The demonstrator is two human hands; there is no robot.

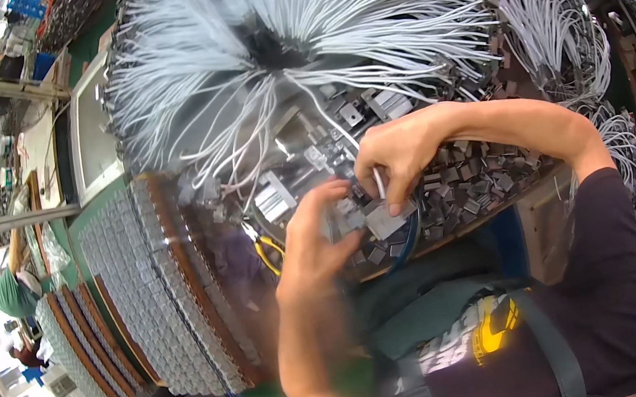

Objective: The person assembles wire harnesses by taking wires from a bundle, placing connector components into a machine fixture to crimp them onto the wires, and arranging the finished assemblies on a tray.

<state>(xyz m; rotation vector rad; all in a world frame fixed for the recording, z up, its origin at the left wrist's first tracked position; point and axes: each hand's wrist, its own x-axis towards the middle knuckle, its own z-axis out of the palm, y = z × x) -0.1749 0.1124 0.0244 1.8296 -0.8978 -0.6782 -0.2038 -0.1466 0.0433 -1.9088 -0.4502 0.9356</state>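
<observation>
My right hand [403,151] bends down over a metal fixture [318,152], thumb and fingers closed on a white cable [332,121]. A short white length of it shows between the fingers. Just below the fingertips sits a small grey metal block [387,220]. To the left of it, my left hand [312,238] is slightly blurred, fingers curved and thumb apart, with nothing visible between them. Yellow-handled pliers [269,251] lie beside the left wrist.
A large fan of white cables [370,11] spreads across the far side. Small dark metal pieces [460,182] are heaped at right. Rows of grey parts [127,274] stand on boards at left. Another cable bundle [546,22] hangs far right. A person in green [12,295] is at far left.
</observation>
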